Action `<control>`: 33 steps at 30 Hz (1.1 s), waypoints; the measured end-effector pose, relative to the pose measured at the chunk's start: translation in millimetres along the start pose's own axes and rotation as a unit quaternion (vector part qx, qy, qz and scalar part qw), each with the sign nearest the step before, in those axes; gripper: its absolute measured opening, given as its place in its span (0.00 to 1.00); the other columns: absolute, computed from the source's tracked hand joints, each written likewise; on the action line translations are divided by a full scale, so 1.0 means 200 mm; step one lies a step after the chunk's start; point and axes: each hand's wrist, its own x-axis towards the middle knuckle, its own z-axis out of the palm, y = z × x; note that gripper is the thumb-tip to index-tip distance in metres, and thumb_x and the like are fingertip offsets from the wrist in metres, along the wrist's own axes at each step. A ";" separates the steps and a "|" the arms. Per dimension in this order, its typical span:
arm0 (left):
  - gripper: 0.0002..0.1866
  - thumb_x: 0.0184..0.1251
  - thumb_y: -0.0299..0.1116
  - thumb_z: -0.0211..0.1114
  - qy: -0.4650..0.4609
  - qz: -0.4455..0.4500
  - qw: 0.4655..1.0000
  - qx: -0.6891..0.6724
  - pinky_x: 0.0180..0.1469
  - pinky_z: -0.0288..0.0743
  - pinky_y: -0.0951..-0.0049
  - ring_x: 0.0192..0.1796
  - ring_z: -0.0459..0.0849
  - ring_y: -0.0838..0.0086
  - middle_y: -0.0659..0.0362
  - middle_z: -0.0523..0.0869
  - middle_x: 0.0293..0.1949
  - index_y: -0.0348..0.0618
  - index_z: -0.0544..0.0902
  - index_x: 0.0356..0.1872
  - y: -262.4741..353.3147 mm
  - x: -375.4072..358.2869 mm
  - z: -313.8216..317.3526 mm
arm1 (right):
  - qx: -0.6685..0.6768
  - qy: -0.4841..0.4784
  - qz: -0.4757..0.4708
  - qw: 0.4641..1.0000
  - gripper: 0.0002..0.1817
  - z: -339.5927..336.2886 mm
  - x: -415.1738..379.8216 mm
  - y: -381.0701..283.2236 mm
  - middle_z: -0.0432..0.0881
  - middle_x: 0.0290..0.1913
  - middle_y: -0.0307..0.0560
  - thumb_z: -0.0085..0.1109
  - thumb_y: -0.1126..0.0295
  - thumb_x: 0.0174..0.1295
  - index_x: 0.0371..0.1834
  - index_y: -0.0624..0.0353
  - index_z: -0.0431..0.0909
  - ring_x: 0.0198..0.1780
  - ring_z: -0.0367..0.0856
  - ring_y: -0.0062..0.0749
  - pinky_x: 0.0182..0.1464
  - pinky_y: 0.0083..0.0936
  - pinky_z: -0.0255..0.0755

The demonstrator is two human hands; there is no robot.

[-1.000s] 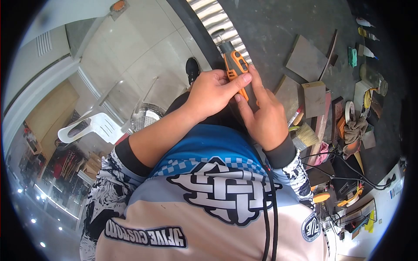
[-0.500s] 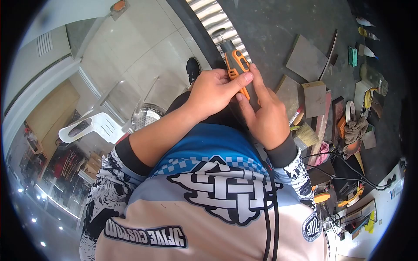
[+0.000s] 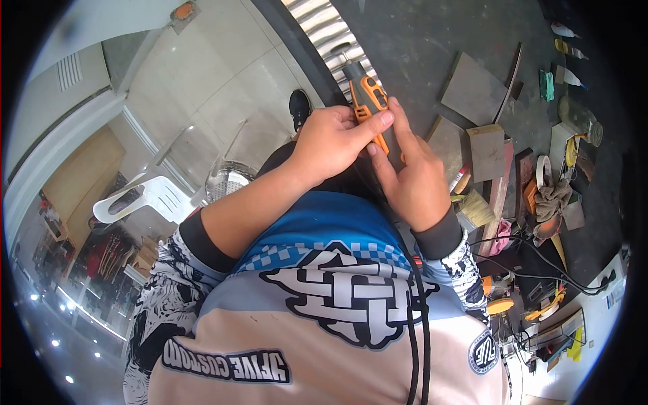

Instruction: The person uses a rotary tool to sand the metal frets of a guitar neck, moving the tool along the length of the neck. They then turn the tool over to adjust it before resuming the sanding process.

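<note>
A grey and orange rotary tool [image 3: 369,94] points away from me, with a small dark disc [image 3: 341,49] on its metal shaft. My left hand [image 3: 329,140] is closed around the tool's left side, its thumb lying across the body. On the other side, my right hand [image 3: 420,177] steadies the tool between its thumb and index finger. The lower end of the tool is mostly covered by both hands. Beneath the disc end lies a corrugated, shiny metal strip [image 3: 320,27] along the edge of the dark table.
Wooden and grey blocks [image 3: 486,154], a flat square plate [image 3: 474,88], a brush [image 3: 476,210] and a rag [image 3: 552,200] clutter the dark table [image 3: 405,40]. Black cables [image 3: 540,260] run at right. A white plastic chair [image 3: 150,200] stands on the tiled floor to my left.
The view has shifted very slightly. Both hands keep the same grip on the rotary tool.
</note>
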 end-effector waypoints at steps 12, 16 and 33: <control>0.26 0.78 0.47 0.70 0.003 -0.005 1.000 0.018 0.46 0.88 0.75 0.43 0.91 0.74 0.52 0.91 0.44 0.26 0.85 0.52 0.03 0.00 -0.02 | 0.005 -0.003 0.005 1.000 0.40 -0.01 0.02 -0.02 0.86 0.36 0.56 0.71 0.63 0.65 0.82 0.46 0.67 0.35 0.88 0.55 0.38 0.45 0.83; 0.26 0.77 0.47 0.71 0.005 -0.006 1.000 0.018 0.46 0.88 0.74 0.43 0.91 0.73 0.51 0.91 0.44 0.25 0.85 0.52 0.02 0.01 -0.01 | 0.009 0.002 -0.001 1.000 0.40 -0.01 0.02 -0.01 0.86 0.37 0.56 0.71 0.64 0.65 0.82 0.46 0.67 0.36 0.88 0.55 0.38 0.45 0.83; 0.27 0.74 0.51 0.72 0.011 -0.004 1.000 0.016 0.41 0.84 0.77 0.39 0.88 0.78 0.56 0.90 0.39 0.29 0.86 0.49 0.04 0.02 -0.01 | 0.014 -0.002 0.002 1.000 0.39 -0.04 0.04 -0.03 0.85 0.34 0.55 0.71 0.64 0.66 0.82 0.48 0.68 0.35 0.88 0.53 0.38 0.43 0.82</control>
